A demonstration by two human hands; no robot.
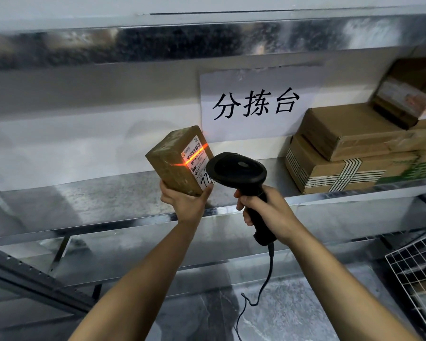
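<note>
My left hand [185, 202] grips a small brown cardboard parcel [175, 161] from below and holds it up tilted in front of the shelf. A white shipping label [197, 163] with barcodes and handwritten digits faces right. My right hand [268, 212] grips the handle of a black barcode scanner [236, 169], whose head sits just right of the parcel. An orange scan line [191, 160] crosses the label and the parcel's side. The scanner's black cable [263, 286] hangs down from the handle.
A metal shelf [96, 193] runs across the view, with a white paper sign [253, 104] on the wall behind. Several taped cardboard boxes [342, 153] are stacked on the shelf at the right. A white wire basket [418, 271] stands at the lower right.
</note>
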